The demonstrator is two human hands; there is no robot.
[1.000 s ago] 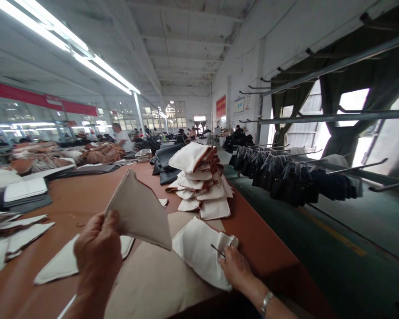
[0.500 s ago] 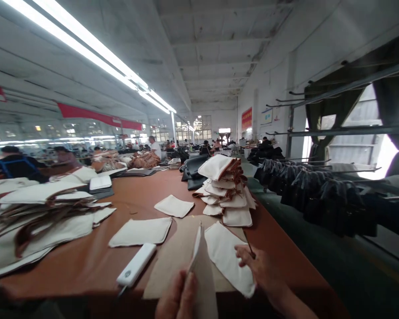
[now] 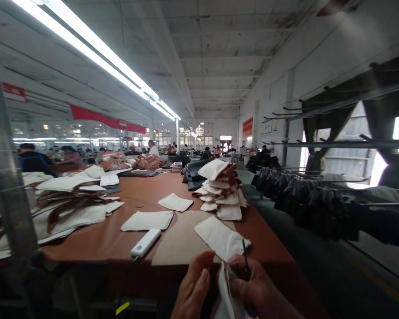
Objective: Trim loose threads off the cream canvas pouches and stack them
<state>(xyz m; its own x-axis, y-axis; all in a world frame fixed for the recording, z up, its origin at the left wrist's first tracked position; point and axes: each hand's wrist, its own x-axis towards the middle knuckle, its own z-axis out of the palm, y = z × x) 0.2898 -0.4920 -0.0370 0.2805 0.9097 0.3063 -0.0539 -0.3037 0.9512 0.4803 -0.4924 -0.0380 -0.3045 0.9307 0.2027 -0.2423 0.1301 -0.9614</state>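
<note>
Just off the table's near edge, my right hand (image 3: pixel 256 283) pinches the upper end of a folded cream fabric piece (image 3: pixel 226 294) with a brownish edge. A thin dark pointed tool (image 3: pixel 245 250) also sticks up from that hand; its exact kind is unclear. My left hand (image 3: pixel 194 285) is at the left of the piece, thumb and forefinger apart, with a small gap to the fabric; its lower fingers are partly hidden. Beyond both hands, a cream stitched panel (image 3: pixel 219 235) lies partly on a beige sheet (image 3: pixel 179 241).
Stacked cream panels (image 3: pixel 219 186) stand at the table's right, with a larger pile (image 3: pixel 76 204) at left. A white device with a cable (image 3: pixel 146 243) lies near the front edge of the brown table (image 3: pixel 96 243). A metal post (image 3: pixel 9 168) rises at left; dark items hang (image 3: pixel 306 195) at right.
The fabric piece has come down and right, below the table edge, and my right hand has moved to it from the panel. My left hand's fingers have loosened. The view has shifted back.
</note>
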